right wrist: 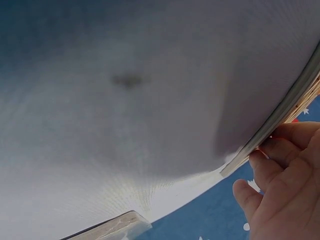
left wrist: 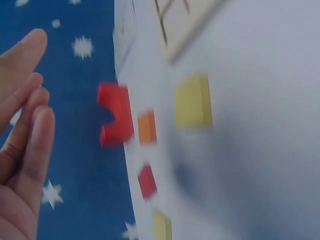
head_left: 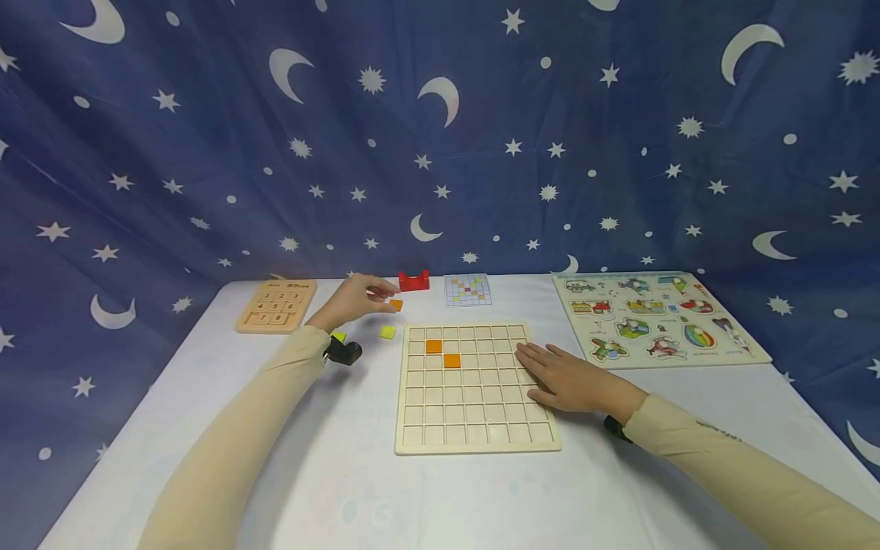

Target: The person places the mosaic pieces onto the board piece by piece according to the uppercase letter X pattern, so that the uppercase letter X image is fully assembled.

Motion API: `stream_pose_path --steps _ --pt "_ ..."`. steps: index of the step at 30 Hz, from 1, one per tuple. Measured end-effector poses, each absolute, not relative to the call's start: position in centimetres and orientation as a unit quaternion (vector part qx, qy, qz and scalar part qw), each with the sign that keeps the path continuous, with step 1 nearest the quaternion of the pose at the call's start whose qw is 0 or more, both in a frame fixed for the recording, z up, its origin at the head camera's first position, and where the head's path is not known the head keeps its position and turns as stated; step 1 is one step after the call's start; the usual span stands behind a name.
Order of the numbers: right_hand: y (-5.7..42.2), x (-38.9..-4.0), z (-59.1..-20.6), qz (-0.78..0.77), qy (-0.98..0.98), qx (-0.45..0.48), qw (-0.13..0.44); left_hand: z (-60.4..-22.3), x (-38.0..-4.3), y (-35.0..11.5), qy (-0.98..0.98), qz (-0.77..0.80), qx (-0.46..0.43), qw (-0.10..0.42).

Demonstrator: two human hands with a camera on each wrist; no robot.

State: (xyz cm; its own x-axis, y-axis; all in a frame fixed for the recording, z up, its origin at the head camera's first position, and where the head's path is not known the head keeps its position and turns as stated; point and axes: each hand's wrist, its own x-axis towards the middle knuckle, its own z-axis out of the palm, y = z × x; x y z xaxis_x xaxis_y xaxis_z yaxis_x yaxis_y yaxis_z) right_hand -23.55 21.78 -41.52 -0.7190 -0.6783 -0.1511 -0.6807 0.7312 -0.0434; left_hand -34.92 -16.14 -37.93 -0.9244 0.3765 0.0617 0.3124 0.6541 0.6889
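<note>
My left hand (head_left: 354, 298) hovers over the far left of the table, fingers fairly straight and holding nothing. Near its fingertips lies an orange tile (head_left: 396, 305); a yellow tile (head_left: 388, 332) is closer to me. The left wrist view shows a red tile (left wrist: 147, 181) and another yellow tile (left wrist: 162, 225) below the hand, apart from it. My right hand (head_left: 572, 382) rests with spread fingers on the right edge of a wooden grid board (head_left: 474, 449). On that board, two orange tiles (head_left: 451, 360) sit diagonally in upper-left squares.
A red notched block (head_left: 414, 283) stands at the back edge beside a printed grid card (head_left: 468, 290) with coloured squares. To the left is a wooden number board (head_left: 277, 305). A picture puzzle board (head_left: 660, 317) lies at the right. Behind hangs a blue starry cloth (head_left: 481, 153).
</note>
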Motion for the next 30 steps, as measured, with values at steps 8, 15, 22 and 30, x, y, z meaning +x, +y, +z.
stream_pose_path --steps 8,15,22,30 --pt "21.7 -23.5 -41.4 0.003 0.928 -0.364 0.084 -38.2 -37.0 -18.7 0.919 0.358 0.151 0.063" --pt "21.7 -23.5 -41.5 0.004 0.929 -0.357 0.093 -38.9 -38.0 -19.9 0.933 0.334 0.116 0.070" --pt "21.7 -23.5 -41.5 0.003 0.928 -0.363 0.085 -40.0 -39.1 -20.2 0.940 0.322 0.086 0.078" --pt "21.8 -23.5 -41.6 0.004 0.928 -0.364 0.081 -40.5 -39.6 -19.6 0.940 0.324 0.062 0.086"
